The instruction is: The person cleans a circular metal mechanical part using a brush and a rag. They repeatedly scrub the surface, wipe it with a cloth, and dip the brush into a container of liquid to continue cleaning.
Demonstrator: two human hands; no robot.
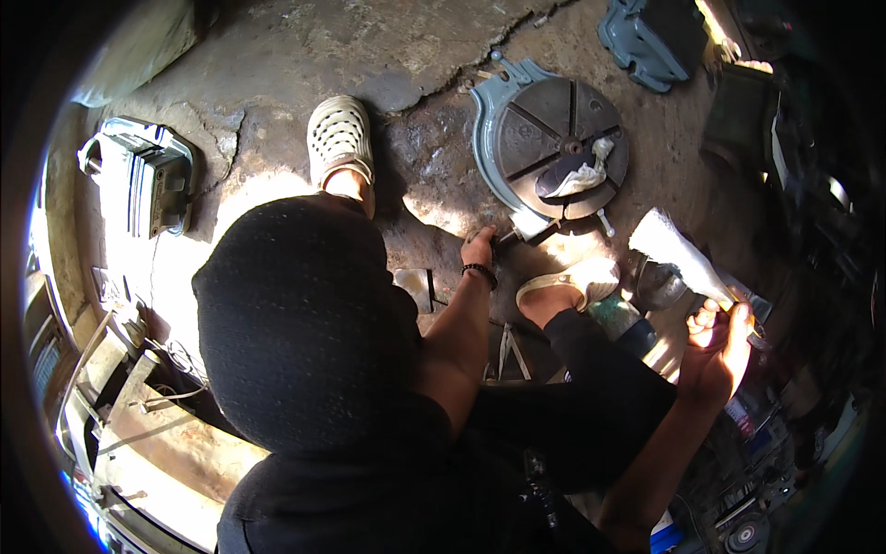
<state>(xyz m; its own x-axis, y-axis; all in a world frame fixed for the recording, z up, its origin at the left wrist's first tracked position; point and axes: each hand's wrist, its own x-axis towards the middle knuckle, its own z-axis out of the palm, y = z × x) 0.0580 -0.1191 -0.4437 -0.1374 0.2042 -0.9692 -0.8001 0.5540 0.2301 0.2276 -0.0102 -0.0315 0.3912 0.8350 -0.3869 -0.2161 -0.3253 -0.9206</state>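
A round rotary table with a slotted dark face and a blue-grey base lies on the floor ahead of me. On its face rests a crumpled dark and white piece, perhaps a rag. My left hand, with a beaded bracelet at the wrist, closes on a short dark handle at the table's near edge. Off to the right, my right hand grips what looks like a paintbrush by its yellowish handle; its white, flared end points up and left. The brush is clear of the rotary table.
A blue-grey vise-like casting sits at left, and another blue-grey casting at upper right. Near my right shoe is a round metal bowl. Dark clutter fills the right side; wooden boards lie lower left. Cracks cross the floor.
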